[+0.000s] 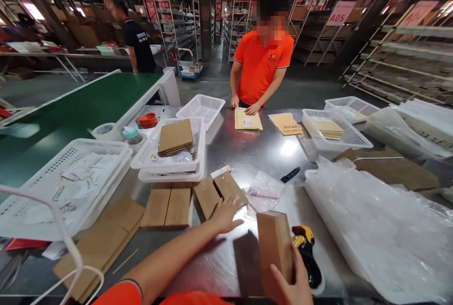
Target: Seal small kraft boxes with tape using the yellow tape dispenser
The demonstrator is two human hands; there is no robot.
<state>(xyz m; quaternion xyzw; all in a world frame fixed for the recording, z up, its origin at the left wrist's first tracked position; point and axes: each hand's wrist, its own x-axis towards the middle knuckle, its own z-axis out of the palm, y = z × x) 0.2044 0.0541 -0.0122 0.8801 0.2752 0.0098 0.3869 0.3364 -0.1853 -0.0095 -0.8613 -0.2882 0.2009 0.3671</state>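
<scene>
My left hand [226, 215] reaches over the metal table with its fingers spread, the fingertips at the near edge of a small brown box [230, 187]. Another small box [207, 196] lies just left of it, and two more boxes [167, 204] lie side by side farther left. In my right hand [295, 279] is an upright brown carton [274, 248], gripped at its right side and lower edge. A yellow and black tape dispenser [307, 253] stands right of the carton. Clear plastic wrap [265, 191] and a black cutter [290, 175] lie beyond it.
A person in orange [264, 64] stands across the table, hands on a padded envelope [247, 120]. White baskets [141, 154] stand at left, one holding flat cardboard [176, 136]. A large tray of clear plastic [382, 220] fills the right. Flattened cardboard [102, 243] lies at near left.
</scene>
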